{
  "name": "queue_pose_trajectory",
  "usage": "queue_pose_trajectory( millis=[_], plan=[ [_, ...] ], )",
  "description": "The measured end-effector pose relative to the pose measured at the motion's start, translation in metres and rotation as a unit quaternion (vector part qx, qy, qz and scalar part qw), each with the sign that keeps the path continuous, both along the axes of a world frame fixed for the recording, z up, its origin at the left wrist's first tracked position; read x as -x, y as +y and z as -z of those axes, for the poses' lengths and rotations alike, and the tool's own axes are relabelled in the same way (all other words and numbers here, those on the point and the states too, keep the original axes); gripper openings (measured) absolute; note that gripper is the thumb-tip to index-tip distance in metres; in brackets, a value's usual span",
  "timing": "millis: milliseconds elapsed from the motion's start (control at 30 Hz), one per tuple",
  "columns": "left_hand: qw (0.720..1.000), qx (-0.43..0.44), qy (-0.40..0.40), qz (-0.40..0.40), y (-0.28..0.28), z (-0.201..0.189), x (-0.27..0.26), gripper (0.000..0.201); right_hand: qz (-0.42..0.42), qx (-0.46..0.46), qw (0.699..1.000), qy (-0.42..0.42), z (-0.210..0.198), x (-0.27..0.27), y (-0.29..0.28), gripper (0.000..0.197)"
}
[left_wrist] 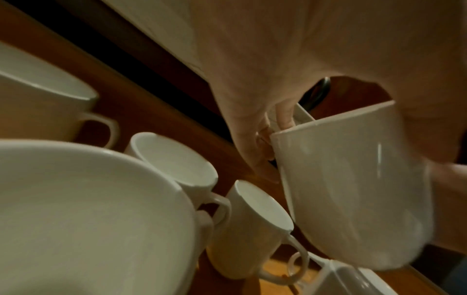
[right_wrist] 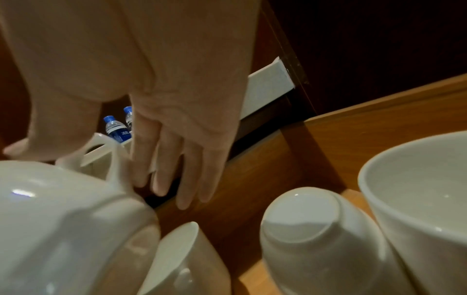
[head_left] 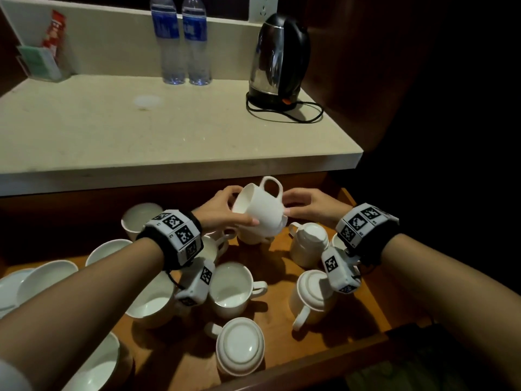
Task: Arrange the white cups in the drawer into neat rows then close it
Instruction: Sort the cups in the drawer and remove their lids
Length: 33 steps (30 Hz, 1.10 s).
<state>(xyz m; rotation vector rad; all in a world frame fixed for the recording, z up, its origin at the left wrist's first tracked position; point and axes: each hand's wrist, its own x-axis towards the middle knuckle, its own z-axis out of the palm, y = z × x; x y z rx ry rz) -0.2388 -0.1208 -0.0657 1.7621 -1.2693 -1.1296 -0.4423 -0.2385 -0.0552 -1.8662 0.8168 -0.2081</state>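
Note:
At the back middle of the open wooden drawer (head_left: 369,280), a white cup (head_left: 260,207) is tilted in the air, mouth to the left and handle up. My left hand (head_left: 238,206) pinches its rim, thumb outside and fingers inside, as the left wrist view shows on this cup (left_wrist: 353,189). My right hand (head_left: 290,205) lies against its base end with straight fingers (right_wrist: 187,179) beside the handle (right_wrist: 111,159). Another cup (head_left: 253,238) stands right below. Several more white cups fill the drawer, some upright (head_left: 231,289), some upside down (head_left: 239,345) (head_left: 310,244).
White saucers or bowls (head_left: 25,280) lie at the drawer's left end. Above the drawer juts a pale countertop (head_left: 141,131) with a steel kettle (head_left: 279,57) and two water bottles (head_left: 180,40). The drawer's front rail (head_left: 310,359) runs below my forearms. Dark wood lies to the right.

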Motion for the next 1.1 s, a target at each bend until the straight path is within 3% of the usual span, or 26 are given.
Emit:
queue_pose_trajectory(
  millis=[67,200,300,400,500,567,633,733,867,1100],
  plan=[
    [0.998,0.003,-0.065,0.017,-0.002,-0.003,0.001,0.097,0.026,0.016,0.999,0.013,-0.001,-0.003,0.001,0.031],
    [0.989,-0.003,-0.141,0.049,-0.006,-0.002,0.009,0.106,0.082,0.099,0.991,0.030,-0.009,-0.017,0.007,0.044],
    [0.985,-0.005,-0.159,0.068,-0.007,0.000,0.016,0.092,0.042,0.186,0.971,0.145,-0.012,-0.025,0.013,0.055],
    [0.976,0.015,-0.195,0.092,-0.008,-0.001,0.022,0.088,0.025,0.221,0.944,0.242,-0.011,-0.031,0.020,0.040],
    [0.970,0.020,-0.216,0.114,-0.010,0.001,0.025,0.089,0.021,0.203,0.936,0.288,-0.010,-0.035,0.024,0.024],
    [0.971,0.011,-0.203,0.129,-0.011,0.004,0.023,0.093,0.033,0.198,0.933,0.298,-0.009,-0.036,0.024,0.025],
    [0.982,0.007,-0.130,0.134,-0.011,0.006,0.021,0.097,0.047,0.197,0.927,0.315,-0.008,-0.035,0.026,0.026],
    [0.996,0.029,-0.032,0.083,-0.010,0.005,0.016,0.075,0.050,0.186,0.919,0.345,0.001,-0.031,0.029,0.018],
    [0.995,0.064,-0.051,0.064,-0.008,0.009,0.009,0.053,0.053,0.173,0.914,0.363,0.017,-0.027,0.037,0.018],
    [0.994,0.084,-0.007,0.066,-0.005,0.023,0.010,0.019,0.041,0.148,0.925,0.347,0.038,-0.029,0.046,0.015]
  ],
)
